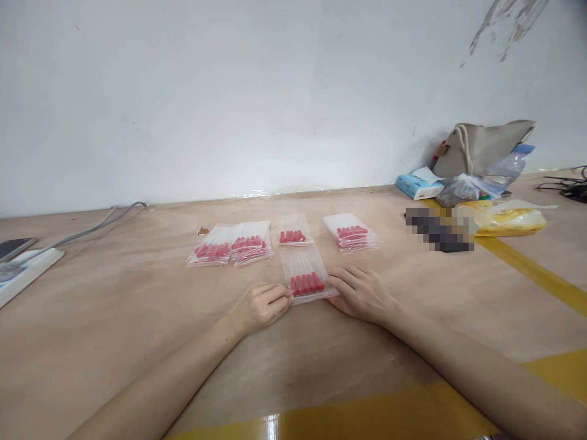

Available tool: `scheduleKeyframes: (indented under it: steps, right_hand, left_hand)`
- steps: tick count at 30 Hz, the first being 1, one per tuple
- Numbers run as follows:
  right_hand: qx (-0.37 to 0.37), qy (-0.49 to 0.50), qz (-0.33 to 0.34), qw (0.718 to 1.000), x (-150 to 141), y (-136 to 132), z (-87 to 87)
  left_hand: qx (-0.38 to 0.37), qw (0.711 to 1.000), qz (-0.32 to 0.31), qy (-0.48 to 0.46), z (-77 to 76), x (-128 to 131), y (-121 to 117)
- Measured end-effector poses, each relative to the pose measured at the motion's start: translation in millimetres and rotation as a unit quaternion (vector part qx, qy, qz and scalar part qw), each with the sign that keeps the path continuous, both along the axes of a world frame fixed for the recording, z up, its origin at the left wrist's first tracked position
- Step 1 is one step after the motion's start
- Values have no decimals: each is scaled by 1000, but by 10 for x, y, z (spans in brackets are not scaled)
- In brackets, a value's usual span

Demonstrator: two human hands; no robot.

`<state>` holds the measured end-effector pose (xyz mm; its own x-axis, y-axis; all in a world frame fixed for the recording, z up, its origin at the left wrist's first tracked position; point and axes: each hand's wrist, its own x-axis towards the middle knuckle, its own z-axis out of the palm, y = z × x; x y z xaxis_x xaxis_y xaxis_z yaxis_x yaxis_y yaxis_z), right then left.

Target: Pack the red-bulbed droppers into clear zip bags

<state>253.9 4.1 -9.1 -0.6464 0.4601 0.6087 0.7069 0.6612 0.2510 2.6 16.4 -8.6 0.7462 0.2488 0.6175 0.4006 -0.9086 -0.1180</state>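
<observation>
A clear zip bag (302, 263) lies flat in front of me, with a row of several red sleeve-like pieces (306, 283) inside near its closer edge. My left hand (266, 304) pinches the bag's near left corner. At the near right corner, my right hand (360, 292) has its fingers closed on the same bag, the thumb partly hidden. Just beyond it lies another clear bag (293, 223) holding a row of red pieces. Farther left are two stacks of similar filled bags (220, 233) (252, 229), and a third stack (346, 221) lies to the right.
At right stand a blue tissue pack (418, 185), a beige bag (488, 146), crumpled clear plastic bags (463, 188) and a yellow pack (509, 219), near a blurred-out dark object (440, 229). A white power strip (32, 272) with a grey cable (98, 223) lies at left. A wall rises behind.
</observation>
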Motion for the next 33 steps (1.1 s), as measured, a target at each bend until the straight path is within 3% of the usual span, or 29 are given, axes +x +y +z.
scheduleKeyframes:
  steps: [4, 6, 9, 12, 15, 20, 23, 28, 33]
  right_hand:
    - [-61, -14, -12, 998, -116, -28, 2]
    - [-80, 12, 1, 997, -73, -29, 0]
    - [-118, 136, 30, 983, 106, -12, 68]
    - [-122, 297, 33, 947, 275, 78, 227]
    - [-105, 348, 23, 931, 276, 329, 373]
    - [-136, 356, 12, 925, -48, 980, 345]
    - [-195, 294, -29, 935, -187, 1206, 270]
    - [-258, 94, -103, 956, 2, 1128, 353]
    - [-297, 96, -151, 938, 457, 948, 367]
  left_hand:
    - [-30, 999, -17, -24, -23, -3, -20]
    - [-66, 996, 11, -58, -36, -19, -14]
    - [-137, 984, 73, -91, -45, -34, 13]
    - [-184, 978, 62, -77, -58, -17, 46]
    - [-202, 976, 56, -61, -84, 8, 75]
    - [-219, 971, 92, -34, -119, -5, 97]
    - [-231, 968, 100, -18, -126, -23, 97]
    - [-241, 966, 96, -10, -125, -27, 101]
    - [-240, 966, 97, -17, -119, -26, 101]
